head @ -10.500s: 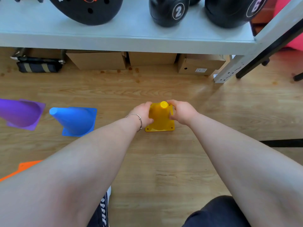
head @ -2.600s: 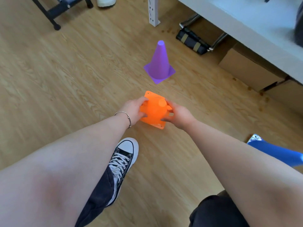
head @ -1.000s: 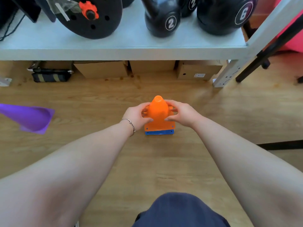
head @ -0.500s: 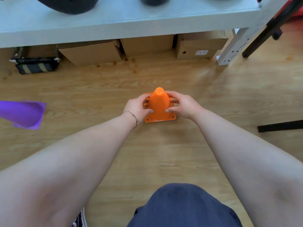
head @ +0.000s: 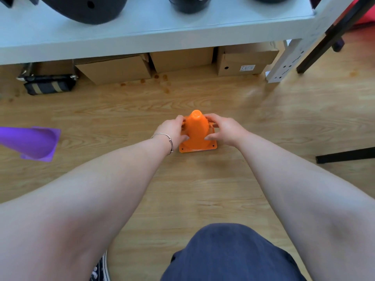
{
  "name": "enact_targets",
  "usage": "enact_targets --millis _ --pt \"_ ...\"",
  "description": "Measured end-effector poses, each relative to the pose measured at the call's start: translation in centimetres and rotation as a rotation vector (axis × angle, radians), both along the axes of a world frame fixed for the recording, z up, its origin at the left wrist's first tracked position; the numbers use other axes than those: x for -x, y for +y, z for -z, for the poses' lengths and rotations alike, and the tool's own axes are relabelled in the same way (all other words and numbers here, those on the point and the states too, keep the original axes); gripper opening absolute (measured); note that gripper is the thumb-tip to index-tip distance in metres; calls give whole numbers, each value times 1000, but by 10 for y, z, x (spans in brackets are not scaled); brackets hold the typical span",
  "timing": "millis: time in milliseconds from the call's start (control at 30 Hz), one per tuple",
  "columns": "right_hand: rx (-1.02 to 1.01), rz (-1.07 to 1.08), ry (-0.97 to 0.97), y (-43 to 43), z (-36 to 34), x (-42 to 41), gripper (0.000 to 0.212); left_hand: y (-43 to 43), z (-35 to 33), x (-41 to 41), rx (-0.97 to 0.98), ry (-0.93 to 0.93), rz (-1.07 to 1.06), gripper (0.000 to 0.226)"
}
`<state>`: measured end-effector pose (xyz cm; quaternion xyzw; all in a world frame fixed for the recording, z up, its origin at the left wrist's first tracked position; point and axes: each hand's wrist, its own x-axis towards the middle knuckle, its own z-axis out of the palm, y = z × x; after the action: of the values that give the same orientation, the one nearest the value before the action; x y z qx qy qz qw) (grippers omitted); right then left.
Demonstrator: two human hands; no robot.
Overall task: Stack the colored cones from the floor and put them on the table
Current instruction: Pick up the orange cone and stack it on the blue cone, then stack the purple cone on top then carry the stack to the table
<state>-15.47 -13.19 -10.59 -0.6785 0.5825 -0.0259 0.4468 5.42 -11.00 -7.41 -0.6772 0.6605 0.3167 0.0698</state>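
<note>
An orange cone [head: 196, 130] stands upright on the wooden floor in the middle of the view, its base flat down. It covers the cones stacked under it, so none of them shows. My left hand [head: 172, 130] presses on its left side and my right hand [head: 223, 129] on its right side, fingers wrapped around the cone. A purple cone [head: 30, 141] stands apart on the floor at the far left edge. The light grey table [head: 152, 35] runs across the top of the view.
Black weights [head: 89, 7] rest on the table. Cardboard boxes [head: 115, 68] and a black striped bag [head: 48, 86] lie under it. A white table leg [head: 284, 65] stands at the right, and a black bar [head: 345, 156] lies on the floor at the right edge.
The orange cone has gone down fully over the stack; the blue base seen a second ago is now hidden. Both hands stay on the cone.
</note>
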Motion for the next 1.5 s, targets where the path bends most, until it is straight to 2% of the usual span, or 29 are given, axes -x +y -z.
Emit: enact_targets --millis 100,233,367,467,600,767,1100,1333,1500 --pt "89 -84 143 7 -11 1 86 3 -11 0 24 -112 91 56" --pt "273 -98 286 19 -39 7 78 12 -34 0 89 -271 168 51" --pt "561 -103 368 24 -71 3 74 15 -59 3 265 -397 232 67" --pt "671 -95 428 17 -99 -8 72 9 -86 3 333 -440 193 77" --pt "716 -78 499 4 -141 -21 74 -9 -127 -4 395 -495 151 78" --pt "788 0 552 -12 -191 -40 74 -24 -172 -26 446 -462 96 77" --pt "763 29 538 -20 -246 -112 75 -29 -238 -106 472 -488 15 75" --pt "793 0 470 -29 -266 -192 70 -27 -261 -190 501 -529 9 71" --pt "800 -82 453 -37 -254 -255 68 -26 -244 -264 506 -564 35 69"
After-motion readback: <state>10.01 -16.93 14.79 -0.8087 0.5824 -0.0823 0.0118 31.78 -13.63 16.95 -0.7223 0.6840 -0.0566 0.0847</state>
